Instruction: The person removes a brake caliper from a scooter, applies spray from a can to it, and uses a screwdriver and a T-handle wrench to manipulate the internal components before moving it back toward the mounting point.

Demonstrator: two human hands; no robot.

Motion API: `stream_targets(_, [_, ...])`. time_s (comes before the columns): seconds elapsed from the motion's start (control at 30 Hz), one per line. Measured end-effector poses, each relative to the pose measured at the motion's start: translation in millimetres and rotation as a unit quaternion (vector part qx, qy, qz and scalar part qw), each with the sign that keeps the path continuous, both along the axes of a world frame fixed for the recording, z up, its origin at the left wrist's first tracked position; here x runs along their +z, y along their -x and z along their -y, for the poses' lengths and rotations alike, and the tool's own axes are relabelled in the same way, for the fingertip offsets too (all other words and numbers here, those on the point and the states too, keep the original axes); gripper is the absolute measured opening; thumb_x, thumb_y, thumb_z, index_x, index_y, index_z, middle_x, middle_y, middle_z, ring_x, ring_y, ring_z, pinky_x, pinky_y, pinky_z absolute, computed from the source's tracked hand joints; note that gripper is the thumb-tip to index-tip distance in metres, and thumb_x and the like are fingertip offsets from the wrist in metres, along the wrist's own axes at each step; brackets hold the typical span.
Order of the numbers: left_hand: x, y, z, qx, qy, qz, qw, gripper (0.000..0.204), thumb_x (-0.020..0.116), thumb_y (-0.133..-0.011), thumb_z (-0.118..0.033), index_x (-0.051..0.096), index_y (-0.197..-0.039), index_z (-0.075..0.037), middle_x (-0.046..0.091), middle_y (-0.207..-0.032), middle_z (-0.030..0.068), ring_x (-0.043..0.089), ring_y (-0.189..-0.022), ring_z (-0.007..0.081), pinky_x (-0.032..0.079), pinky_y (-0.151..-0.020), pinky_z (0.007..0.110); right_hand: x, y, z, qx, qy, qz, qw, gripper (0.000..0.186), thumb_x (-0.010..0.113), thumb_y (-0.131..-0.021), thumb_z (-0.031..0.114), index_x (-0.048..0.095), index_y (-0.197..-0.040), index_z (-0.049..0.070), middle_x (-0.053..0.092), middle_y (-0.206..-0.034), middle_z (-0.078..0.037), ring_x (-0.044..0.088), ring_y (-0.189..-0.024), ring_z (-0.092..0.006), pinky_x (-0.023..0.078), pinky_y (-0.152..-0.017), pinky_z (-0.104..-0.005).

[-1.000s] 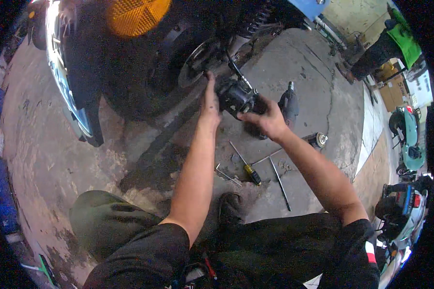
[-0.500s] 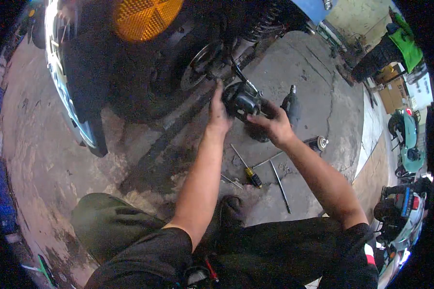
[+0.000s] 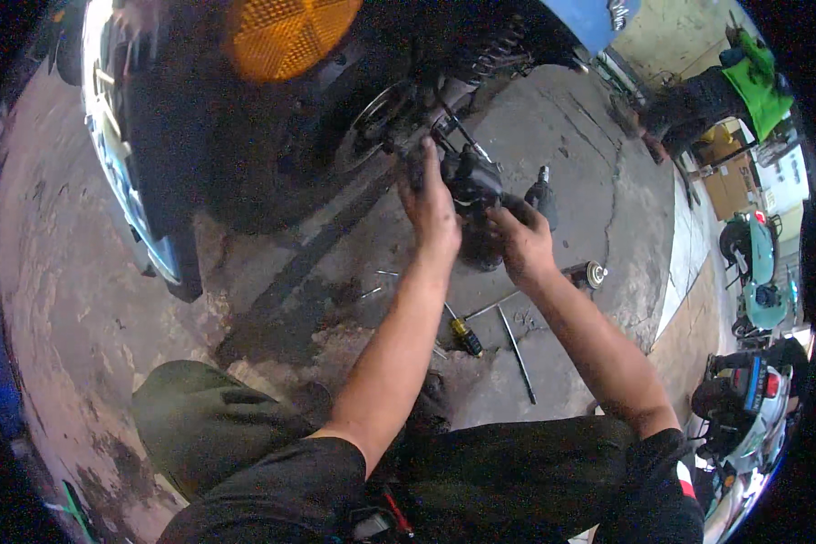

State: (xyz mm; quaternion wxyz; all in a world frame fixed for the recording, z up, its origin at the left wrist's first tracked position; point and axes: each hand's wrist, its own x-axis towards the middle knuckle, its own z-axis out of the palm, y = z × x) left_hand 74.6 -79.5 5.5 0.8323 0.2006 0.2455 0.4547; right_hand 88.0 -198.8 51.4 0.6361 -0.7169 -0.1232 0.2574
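A black brake caliper [image 3: 479,184], its hose [image 3: 459,130] still attached, is held between my two hands beside the wheel of a scooter. My left hand [image 3: 433,210] supports its left side, one finger pointing up along it. From the right, my right hand [image 3: 526,240] grips the caliper's lower end with bent fingers. Just behind it, the shiny brake disc [image 3: 364,127] shows on the wheel. The face of the caliper turned away from me is hidden.
On the concrete floor lie a yellow-and-black screwdriver [image 3: 468,338], a T-handle wrench [image 3: 519,358], a dark power tool [image 3: 541,199] and a can [image 3: 593,275]. An orange reflector [image 3: 295,36] hangs overhead. Someone in a green top [image 3: 757,91] bends at the far right.
Both hands have shifted slightly, and the caliper between them has tilted and moved a little to the right. My left hand has turned more edge-on.
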Motion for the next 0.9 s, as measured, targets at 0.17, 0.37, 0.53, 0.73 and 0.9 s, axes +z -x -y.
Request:
stream_targets(0.17, [15.0,17.9,23.7,-0.052,0.034,-0.034,0.997,0.049,0.077,-0.074,-0.034,0.059,-0.100,0.004,0.063,-0.099,0.0098,0.058,-0.087,0.0168,0.046,-0.076,0.031,-19.8,7.2,11.9,0.024,-0.107,-0.175,0.978,0.039,0.068,-0.081,0.024,0.057,-0.108,-0.003,0.063,-0.095,-0.011,0.057,-0.082,-0.0156,0.047,-0.074,-0.0296])
stream_targets(0.37, [26.3,19.8,22.2,0.041,-0.022,-0.011,0.999,0.041,0.082,-0.068,-0.026,0.060,-0.085,0.005,0.064,-0.084,0.0076,0.058,-0.069,0.0143,0.047,-0.063,0.030,-6.7,31.5,-13.8,-0.028,0.006,0.071,0.997,0.042,0.069,-0.082,0.034,0.061,-0.098,-0.003,0.063,-0.088,-0.006,0.054,-0.077,-0.0118,0.044,-0.068,-0.0257])
stream_targets(0.53, [27.5,17.6,25.6,0.073,-0.037,-0.057,0.995,0.041,0.082,-0.068,-0.022,0.060,-0.092,0.004,0.063,-0.089,0.0081,0.059,-0.074,0.0164,0.047,-0.066,0.030,-7.5,25.8,-11.1,-0.018,0.014,0.083,0.996,0.040,0.069,-0.082,0.033,0.060,-0.097,-0.003,0.063,-0.087,-0.006,0.054,-0.075,-0.0116,0.044,-0.067,-0.0256])
stream_targets(0.73, [-13.2,3.0,0.1,-0.052,0.016,0.024,0.998,0.054,0.067,-0.078,-0.047,0.059,-0.105,-0.001,0.063,-0.101,0.0082,0.061,-0.088,0.0203,0.049,-0.080,0.035,-13.0,15.9,-7.3,0.013,0.025,0.095,0.995,0.054,0.075,-0.077,0.025,0.051,-0.117,-0.003,0.061,-0.101,-0.008,0.057,-0.088,-0.0148,0.047,-0.077,-0.0292])
stream_targets(0.9, [-15.9,18.7,-16.9,-0.278,0.123,0.173,0.937,0.069,0.051,-0.082,-0.063,0.053,-0.117,-0.004,0.062,-0.109,0.0115,0.061,-0.096,0.0243,0.048,-0.086,0.038,-4.6,-8.8,4.7,0.122,0.113,0.124,0.978,0.057,0.082,-0.068,0.023,0.055,-0.109,-0.005,0.064,-0.092,-0.007,0.058,-0.084,-0.0137,0.048,-0.079,-0.0281])
